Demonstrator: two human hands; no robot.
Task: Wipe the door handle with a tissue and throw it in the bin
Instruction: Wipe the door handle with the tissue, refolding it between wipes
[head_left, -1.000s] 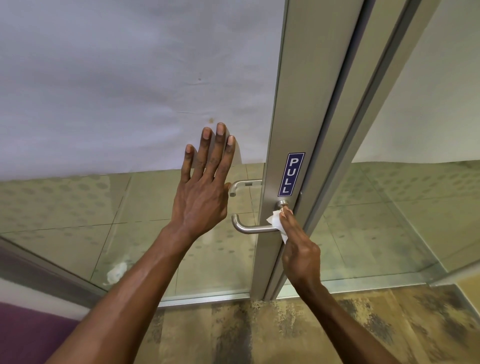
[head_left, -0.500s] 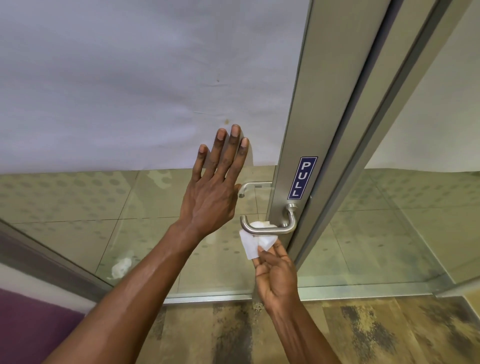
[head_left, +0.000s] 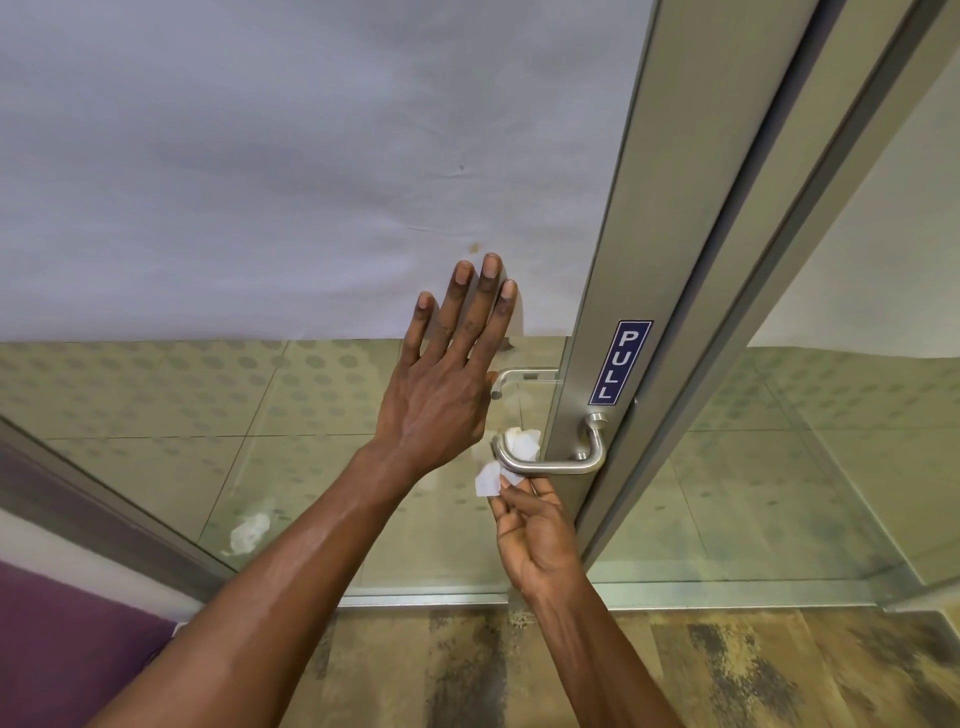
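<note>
White tissue (head_left: 498, 470) is wrapped around the free left end of the handle (head_left: 558, 464), part showing above the bar and part hanging below it. The right hand (head_left: 535, 538) comes up from below, its grip closed in a pinch on the lower part of the tissue between thumb and fingertips (head_left: 506, 483), just under the bar. The handle is a brushed metal lever fixed to the door frame (head_left: 605, 260) below a blue PULL sign (head_left: 619, 362). The left hand (head_left: 444, 387) is spread flat and open against the glass (head_left: 156, 415), fingers pointing up and holding nothing, just left of the handle. A second handle (head_left: 519, 375) shows behind the glass on the far side. No bin is in view.
</note>
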